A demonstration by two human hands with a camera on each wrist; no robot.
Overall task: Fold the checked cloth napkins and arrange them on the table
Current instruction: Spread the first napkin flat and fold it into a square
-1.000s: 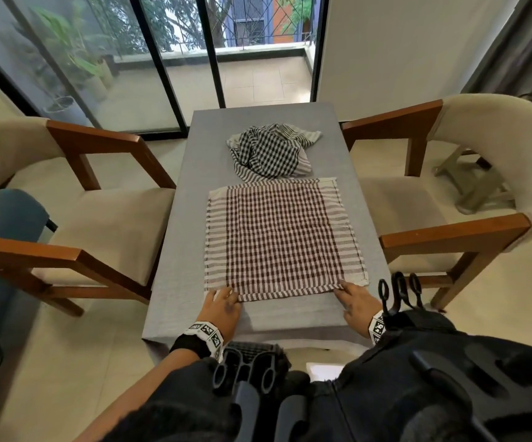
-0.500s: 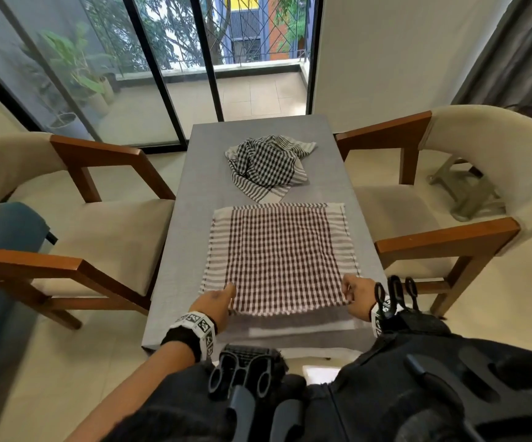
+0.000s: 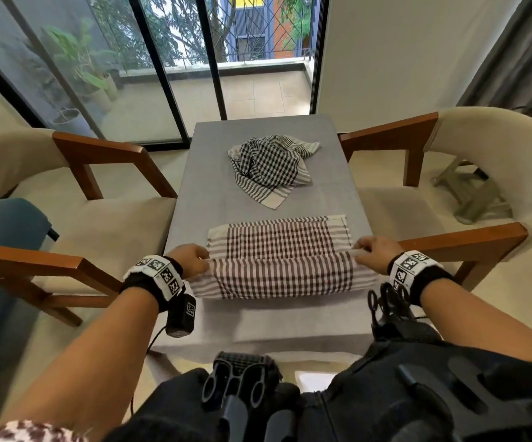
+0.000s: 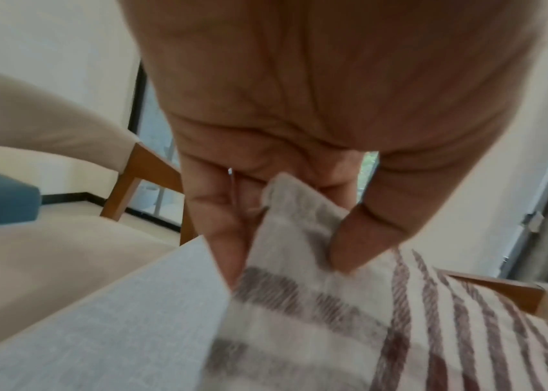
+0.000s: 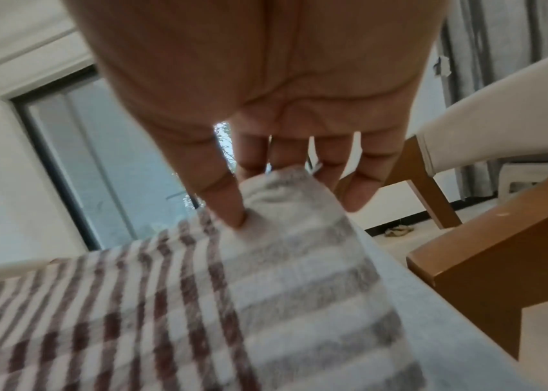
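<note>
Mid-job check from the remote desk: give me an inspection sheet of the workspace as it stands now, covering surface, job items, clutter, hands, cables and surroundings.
Surface: narrow table with grey cloth cover, bare along both sides.
Job's things: maroon-and-white checked cloth napkin, near edge lifted and carried toward the far edge; black-and-white checked cloth napkin, crumpled at the far end.
Clutter: nothing seen.
Grippers: left hand pinches the maroon napkin's near-left corner; right hand pinches the near-right corner. Each grip is thumb against fingers.
Cables: thin black cable hangs from the left wrist unit, beside the table's edge.
Surroundings: cream armchairs with wooden arms on both sides; glass sliding doors beyond.
</note>
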